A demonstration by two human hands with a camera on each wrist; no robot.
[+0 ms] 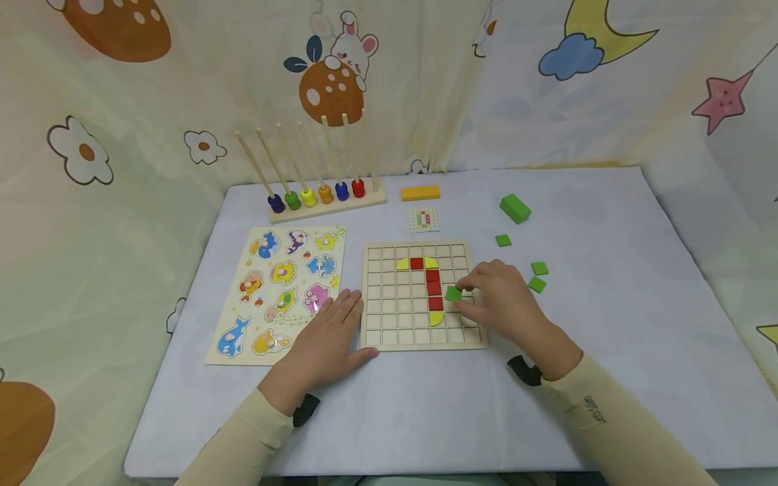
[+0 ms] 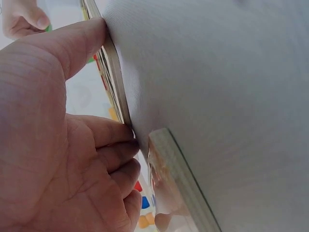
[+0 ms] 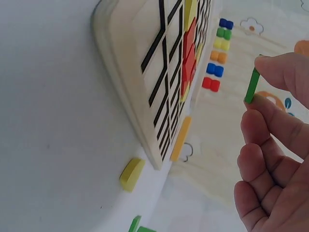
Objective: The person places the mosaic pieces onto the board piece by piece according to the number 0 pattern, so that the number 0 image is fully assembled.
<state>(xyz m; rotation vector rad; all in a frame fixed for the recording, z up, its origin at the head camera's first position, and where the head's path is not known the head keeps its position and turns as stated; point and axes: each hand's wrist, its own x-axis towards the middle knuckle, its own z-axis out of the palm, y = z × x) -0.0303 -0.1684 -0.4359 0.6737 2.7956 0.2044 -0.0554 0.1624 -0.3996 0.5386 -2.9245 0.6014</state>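
A wooden grid board (image 1: 389, 297) lies at the table's middle, holding a column of red tiles (image 1: 433, 283) with yellow curved pieces (image 1: 435, 318) at its ends. My right hand (image 1: 464, 297) pinches a small green square tile (image 1: 452, 293) over the board, just right of the red column. In the right wrist view the green tile (image 3: 252, 86) stands on edge between thumb and finger, off the board (image 3: 145, 96). My left hand (image 1: 340, 317) lies flat on the table with straight fingers against the board's left edge (image 2: 113, 72).
An animal peg puzzle (image 1: 279, 290) lies left of the board. Behind stand a peg rack with coloured beads (image 1: 322, 192), a yellow block (image 1: 420, 193) and a pattern card (image 1: 423, 219). A green block (image 1: 514, 208) and loose green tiles (image 1: 538, 277) lie to the right.
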